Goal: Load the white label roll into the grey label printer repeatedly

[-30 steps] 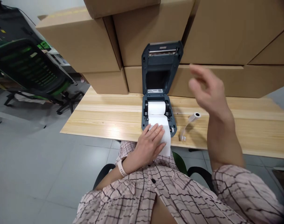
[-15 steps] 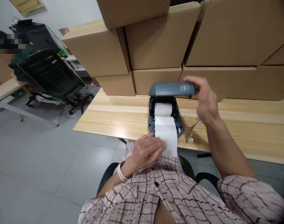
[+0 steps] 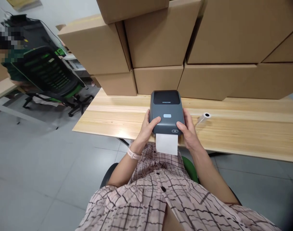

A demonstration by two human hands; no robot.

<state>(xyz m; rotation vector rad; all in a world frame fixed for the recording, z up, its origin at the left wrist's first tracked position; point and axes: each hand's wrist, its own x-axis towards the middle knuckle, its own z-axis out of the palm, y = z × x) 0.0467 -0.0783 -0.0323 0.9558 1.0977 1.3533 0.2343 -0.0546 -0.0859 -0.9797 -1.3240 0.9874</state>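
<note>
A dark grey label printer (image 3: 167,110) sits at the near edge of a light wooden table (image 3: 233,134), its lid down. White paper (image 3: 167,143) hangs out of its front slot over the table edge. My left hand (image 3: 147,126) grips the printer's left side, thumb on top of the lid. My right hand (image 3: 188,128) grips the right side in the same way. A pale watch strap is on my left wrist.
An empty white roll core (image 3: 204,117) with a trailing strip lies on the table right of the printer. Stacked cardboard boxes (image 3: 160,38) fill the back of the table. A black and green office chair (image 3: 47,77) stands at the left on grey tile floor.
The printer lid, open a second ago, was swung down by my right hand and is now closed. My left hand left the paper; both hands now clasp the printer's sides.
</note>
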